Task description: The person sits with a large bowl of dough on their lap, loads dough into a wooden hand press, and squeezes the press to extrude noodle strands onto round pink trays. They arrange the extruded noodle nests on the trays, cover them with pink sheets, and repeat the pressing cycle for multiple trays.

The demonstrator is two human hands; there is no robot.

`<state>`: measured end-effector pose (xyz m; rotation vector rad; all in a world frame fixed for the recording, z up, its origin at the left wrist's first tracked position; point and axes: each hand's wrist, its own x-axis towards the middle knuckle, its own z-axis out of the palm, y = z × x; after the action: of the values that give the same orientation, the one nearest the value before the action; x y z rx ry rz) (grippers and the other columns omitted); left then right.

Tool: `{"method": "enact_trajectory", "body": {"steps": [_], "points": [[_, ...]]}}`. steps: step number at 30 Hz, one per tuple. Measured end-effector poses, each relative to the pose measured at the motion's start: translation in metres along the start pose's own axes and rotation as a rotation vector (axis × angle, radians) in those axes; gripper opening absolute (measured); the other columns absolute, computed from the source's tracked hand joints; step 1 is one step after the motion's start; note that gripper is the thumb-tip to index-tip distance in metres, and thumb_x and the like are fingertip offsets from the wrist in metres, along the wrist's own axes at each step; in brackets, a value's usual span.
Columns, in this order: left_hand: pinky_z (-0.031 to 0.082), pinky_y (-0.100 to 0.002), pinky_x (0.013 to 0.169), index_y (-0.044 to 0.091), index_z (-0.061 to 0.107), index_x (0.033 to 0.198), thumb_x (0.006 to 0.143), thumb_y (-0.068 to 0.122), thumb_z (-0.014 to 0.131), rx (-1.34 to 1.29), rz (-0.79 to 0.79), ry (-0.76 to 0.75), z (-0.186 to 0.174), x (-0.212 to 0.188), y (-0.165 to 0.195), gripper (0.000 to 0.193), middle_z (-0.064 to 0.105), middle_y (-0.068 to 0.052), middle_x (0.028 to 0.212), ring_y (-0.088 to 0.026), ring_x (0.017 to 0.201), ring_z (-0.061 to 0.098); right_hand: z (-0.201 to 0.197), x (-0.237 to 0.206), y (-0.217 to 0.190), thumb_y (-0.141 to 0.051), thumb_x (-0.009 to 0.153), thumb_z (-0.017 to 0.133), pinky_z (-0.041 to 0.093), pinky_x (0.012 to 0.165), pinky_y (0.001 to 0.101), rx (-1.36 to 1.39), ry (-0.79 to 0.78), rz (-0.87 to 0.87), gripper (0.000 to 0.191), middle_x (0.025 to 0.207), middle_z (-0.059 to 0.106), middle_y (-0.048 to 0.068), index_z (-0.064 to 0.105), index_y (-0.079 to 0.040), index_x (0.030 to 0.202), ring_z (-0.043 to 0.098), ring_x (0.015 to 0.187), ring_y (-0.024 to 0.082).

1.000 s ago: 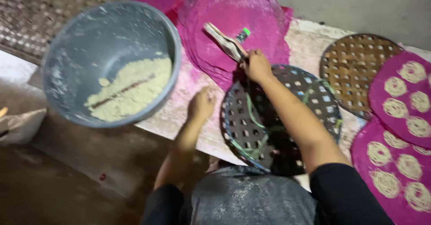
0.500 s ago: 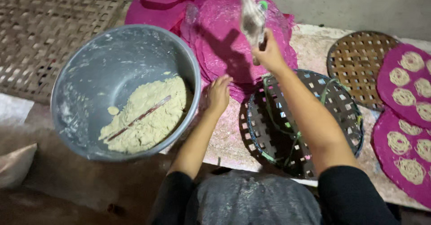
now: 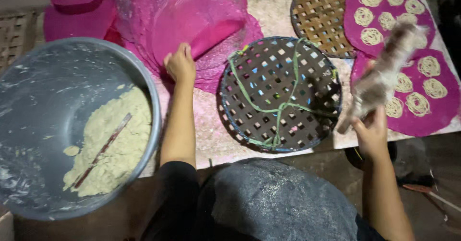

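Resting on the pink mesh sheets (image 3: 192, 20) just left of the woven tray (image 3: 281, 94), your left hand (image 3: 180, 63) lies with fingers loosely curled, gripping nothing. Right of the tray, your right hand (image 3: 370, 134) clasps a blurred press (image 3: 384, 77).

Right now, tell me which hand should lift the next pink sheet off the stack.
Probably the left hand: it already rests on the pink sheet stack, empty. The right hand is busy gripping the dough-covered press tool, blurred, off beside the lattice tray, away from the stack.
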<state>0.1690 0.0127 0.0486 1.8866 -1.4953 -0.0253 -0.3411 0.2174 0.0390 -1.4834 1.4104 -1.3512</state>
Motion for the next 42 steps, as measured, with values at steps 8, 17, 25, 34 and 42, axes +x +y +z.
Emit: {"method": "enact_trajectory", "body": {"steps": [8, 17, 25, 34, 42], "points": [[0.056, -0.048, 0.075, 0.012, 0.072, 0.101, 0.098, 0.022, 0.062, -0.374, 0.567, -0.125, 0.017, -0.09, 0.157, 0.015, 0.076, -0.012, 0.095, -0.035, 0.086, 0.071, -0.071, -0.059, 0.054, -0.001, 0.095, 0.078, 0.049, 0.101, 0.0303, 0.327, 0.327, -0.001, 0.062, 0.12, 0.058, 0.004, 0.044, -0.004, 0.147, 0.058, 0.107, 0.014], [0.055, -0.049, 0.066, 0.011, 0.065, 0.104, 0.097, 0.013, 0.057, -0.356, 0.624, -0.383, 0.114, -0.223, 0.221, 0.011, 0.072, -0.014, 0.088, -0.036, 0.081, 0.072, -0.104, -0.032, 0.077, 0.0, 0.097, 0.077, 0.05, 0.102, 0.0303, 0.195, 0.292, -0.067, 0.05, 0.12, 0.06, 0.004, 0.051, -0.002, 0.141, 0.058, 0.107, 0.012], [0.055, -0.051, 0.083, 0.005, 0.057, 0.13, 0.082, 0.033, 0.076, -0.394, 0.518, -0.394, 0.056, -0.235, 0.269, 0.058, 0.061, -0.023, 0.13, -0.042, 0.109, 0.063, -0.09, -0.01, 0.027, -0.012, 0.098, 0.064, 0.052, 0.081, 0.0292, 0.065, -0.087, 0.146, 0.026, 0.105, 0.07, 0.004, 0.064, -0.001, 0.122, 0.063, 0.091, 0.012], [0.058, -0.04, 0.09, 0.022, 0.064, 0.127, 0.089, 0.038, 0.065, -0.219, 0.442, -1.163, -0.119, -0.194, 0.22, 0.041, 0.075, -0.009, 0.114, -0.03, 0.099, 0.075, 0.01, 0.054, -0.152, -0.04, 0.083, 0.076, 0.052, 0.077, 0.0414, -0.289, -0.992, -0.84, 0.052, 0.094, 0.067, 0.011, 0.065, 0.001, 0.112, 0.064, 0.086, 0.03], [0.055, -0.049, 0.072, 0.031, 0.064, 0.126, 0.096, 0.036, 0.056, -0.081, 0.442, -1.056, -0.262, -0.187, 0.112, 0.032, 0.073, -0.013, 0.092, -0.037, 0.08, 0.072, 0.185, 0.074, -0.25, -0.059, 0.089, 0.066, 0.048, 0.067, 0.0436, -0.175, -1.66, -0.957, 0.055, 0.076, 0.06, 0.011, 0.062, -0.005, 0.091, 0.064, 0.075, 0.032]]}}
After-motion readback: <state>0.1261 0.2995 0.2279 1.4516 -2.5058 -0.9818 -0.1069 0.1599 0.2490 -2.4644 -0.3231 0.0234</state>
